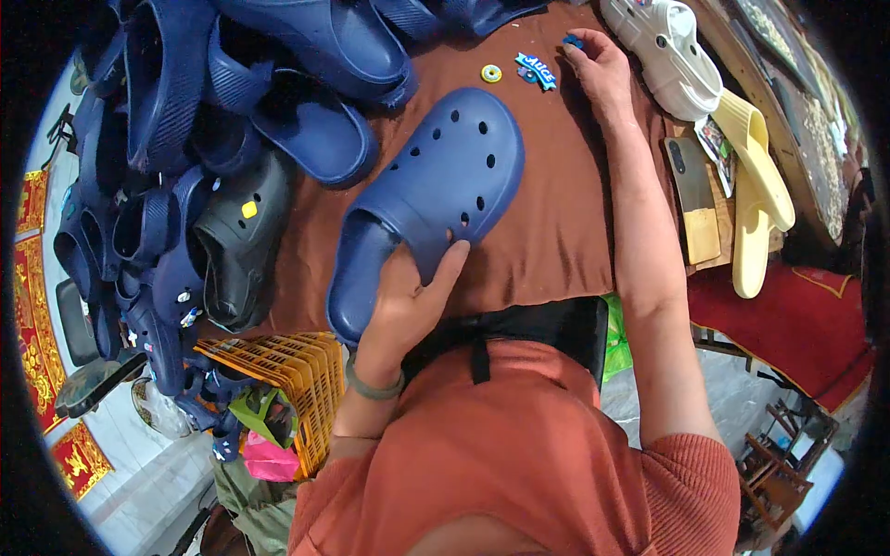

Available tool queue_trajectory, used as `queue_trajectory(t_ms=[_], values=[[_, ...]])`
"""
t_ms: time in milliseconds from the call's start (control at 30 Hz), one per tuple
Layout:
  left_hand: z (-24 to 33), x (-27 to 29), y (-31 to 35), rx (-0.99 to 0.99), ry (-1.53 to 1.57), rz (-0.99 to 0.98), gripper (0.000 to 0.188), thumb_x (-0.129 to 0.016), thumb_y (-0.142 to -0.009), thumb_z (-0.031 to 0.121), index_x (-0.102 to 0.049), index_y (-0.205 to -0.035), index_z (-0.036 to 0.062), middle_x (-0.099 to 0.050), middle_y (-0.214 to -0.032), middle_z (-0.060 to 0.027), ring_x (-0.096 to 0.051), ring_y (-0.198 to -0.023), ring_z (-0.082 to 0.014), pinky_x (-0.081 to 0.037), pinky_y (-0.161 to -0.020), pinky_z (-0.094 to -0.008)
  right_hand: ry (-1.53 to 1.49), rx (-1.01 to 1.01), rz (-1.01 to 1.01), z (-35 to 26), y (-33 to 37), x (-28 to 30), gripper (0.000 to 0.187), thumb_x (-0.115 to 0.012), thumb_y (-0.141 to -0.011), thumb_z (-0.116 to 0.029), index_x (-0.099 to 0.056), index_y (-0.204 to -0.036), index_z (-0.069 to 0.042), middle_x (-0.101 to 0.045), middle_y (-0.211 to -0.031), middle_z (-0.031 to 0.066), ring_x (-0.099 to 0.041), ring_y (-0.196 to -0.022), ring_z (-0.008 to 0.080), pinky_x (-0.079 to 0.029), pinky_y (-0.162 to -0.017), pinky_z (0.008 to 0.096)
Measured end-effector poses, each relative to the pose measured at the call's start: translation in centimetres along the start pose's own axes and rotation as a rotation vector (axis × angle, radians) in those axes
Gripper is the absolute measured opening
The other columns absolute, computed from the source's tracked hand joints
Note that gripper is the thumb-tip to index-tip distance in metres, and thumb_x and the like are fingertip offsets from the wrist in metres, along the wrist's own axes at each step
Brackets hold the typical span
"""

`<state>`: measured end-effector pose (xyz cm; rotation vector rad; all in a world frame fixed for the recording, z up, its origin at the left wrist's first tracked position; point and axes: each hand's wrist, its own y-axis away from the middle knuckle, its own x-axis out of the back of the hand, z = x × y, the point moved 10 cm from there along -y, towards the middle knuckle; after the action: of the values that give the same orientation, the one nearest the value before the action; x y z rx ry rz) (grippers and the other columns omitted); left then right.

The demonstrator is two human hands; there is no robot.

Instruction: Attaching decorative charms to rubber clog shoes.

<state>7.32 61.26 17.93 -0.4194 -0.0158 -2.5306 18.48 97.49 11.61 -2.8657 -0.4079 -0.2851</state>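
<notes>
pointing away-right: blue clog [434, 181], long axis diagonal.

The left forearm [357, 426] angled up from the lower edge, kept close to the torso [505, 417], and the left hand [400, 310] was closed in a grip, its thumb [449, 269] reaching up and to the right while most of its fingers were hidden. The right arm [646, 222] stretched far forward, well apart from the left, nearly straight at the elbow. Its wrist [619, 116] bent inward, and the right hand [603, 72] turned leftward, thumb and index finger drawn together in a pinch.
</notes>
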Motion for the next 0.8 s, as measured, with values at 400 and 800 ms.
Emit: queue_trajectory(t_ms=[400, 800], values=[[0.8, -0.1, -0.4, 0.079, -0.049, -0.074, 0.024, -0.063, -0.090, 0.018, -0.061, -0.101, -0.0033, -0.066, -0.093, -0.0179, -0.063, -0.086, -0.0305, -0.048, -0.077, -0.0371, 0.967, 0.469, -0.240, -6.1, 3.5, -3.9, 0.031, -0.069, -0.081, -0.037, -0.069, -0.106, -0.019, -0.061, -0.107, 0.0084, -0.051, -0.104, 0.0320, -0.041, -0.084, 0.0496], [-0.6, -0.2, 0.0, 0.130, -0.022, -0.078, 0.019, -0.063, -0.090, 0.016, -0.060, -0.099, -0.0012, -0.061, -0.089, -0.0029, -0.055, -0.083, -0.0115, -0.045, -0.075, -0.0282, -0.225, -0.129, -0.441, -7.9, 5.1, -4.4, 0.026, -0.070, -0.084, -0.016, -0.064, -0.103, 0.001, -0.067, -0.086, 0.0046, -0.061, -0.072, 0.0097, -0.049, -0.063, 0.0243]])
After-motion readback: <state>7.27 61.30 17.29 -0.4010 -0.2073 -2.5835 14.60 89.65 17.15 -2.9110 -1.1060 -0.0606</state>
